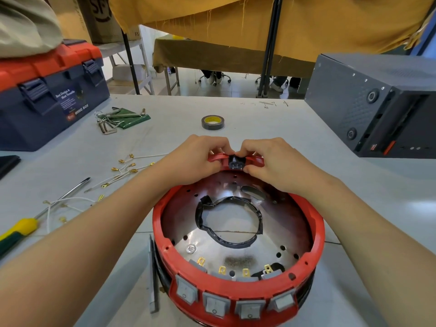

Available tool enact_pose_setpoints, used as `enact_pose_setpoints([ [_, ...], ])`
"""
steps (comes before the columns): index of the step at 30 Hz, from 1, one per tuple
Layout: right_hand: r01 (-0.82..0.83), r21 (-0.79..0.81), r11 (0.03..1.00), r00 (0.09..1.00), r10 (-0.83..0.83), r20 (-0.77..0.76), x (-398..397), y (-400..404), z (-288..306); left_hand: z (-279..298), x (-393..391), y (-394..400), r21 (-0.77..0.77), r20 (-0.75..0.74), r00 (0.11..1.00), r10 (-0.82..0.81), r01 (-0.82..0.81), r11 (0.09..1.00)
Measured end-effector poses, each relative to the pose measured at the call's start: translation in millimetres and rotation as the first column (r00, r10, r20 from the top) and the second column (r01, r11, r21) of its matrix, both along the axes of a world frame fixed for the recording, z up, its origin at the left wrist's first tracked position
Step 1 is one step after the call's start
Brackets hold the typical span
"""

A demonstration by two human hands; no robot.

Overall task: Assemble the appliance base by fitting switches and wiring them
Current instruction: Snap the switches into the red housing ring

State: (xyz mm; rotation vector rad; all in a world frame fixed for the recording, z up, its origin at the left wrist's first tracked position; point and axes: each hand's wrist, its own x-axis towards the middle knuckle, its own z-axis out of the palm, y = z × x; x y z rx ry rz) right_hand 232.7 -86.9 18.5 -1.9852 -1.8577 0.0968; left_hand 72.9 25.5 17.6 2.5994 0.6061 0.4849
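Done: four grey rocker switches (236, 303) seated in round red plastic appliance base (238, 232), lower centre.
Now: left hand (195, 159) and right hand (266, 159) fingers pinching black socket (236, 163) at far rim.
Left: white terminal-tipped wires (122, 171) lie unattached, centre left.

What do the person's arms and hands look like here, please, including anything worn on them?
Both forearms are bare as far as the frame shows: no sleeves, gloves, watch or bracelets. The left hand and right hand show no rings on the visible fingers, and the nails look short and unpainted.
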Motion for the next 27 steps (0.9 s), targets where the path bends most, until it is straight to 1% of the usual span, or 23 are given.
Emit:
enact_pose_setpoints([
  [5,0.009,-0.001,1.000,1.000,-0.009,-0.014,-0.2,-3.1,-0.4,2.3,-2.1,-1.0,-0.033,0.000,1.000,0.007,-0.007,0.999],
  [8,0.039,0.021,0.999,0.999,-0.039,0.013,-1.4,-4.3,-0.3,5.6,-3.4,-3.2,-0.026,0.004,1.000,0.018,-0.018,0.999],
  [12,0.053,0.021,0.998,0.997,-0.054,0.060,-3.4,-7.8,3.8,11.6,-12.2,-6.1,0.022,-0.087,0.996,0.036,-0.034,0.999],
  [16,0.034,-0.053,0.998,0.998,-0.032,0.048,-2.0,-17.3,8.8,14.1,-35.5,-14.3,-0.085,-0.127,0.983,0.134,-0.145,0.986],
  [18,0.053,-0.072,0.996,0.997,-0.048,0.065,-2.4,-23.6,7.8,15.5,-51.5,-19.7,-0.102,-0.136,0.970,0.204,-0.218,0.971],
  [22,0.119,-0.027,0.993,0.987,-0.115,0.113,-8.1,-29.6,3.0,18.4,-80.5,-32.8,-0.085,-0.234,0.924,0.301,-0.328,0.941],
  [23,0.136,-0.009,0.991,0.983,-0.134,0.125,-10.0,-30.0,2.4,18.6,-86.2,-35.8,-0.113,-0.260,0.915,0.310,-0.348,0.931],
  [25,0.160,0.015,0.987,0.977,-0.160,0.139,-13.7,-30.8,2.0,18.7,-93.9,-41.0,-0.219,-0.291,0.908,0.302,-0.371,0.902],
  [27,0.179,0.028,0.983,0.971,-0.182,0.154,-15.7,-31.2,1.5,19.3,-96.7,-43.3,-0.274,-0.281,0.911,0.301,-0.377,0.885],
])
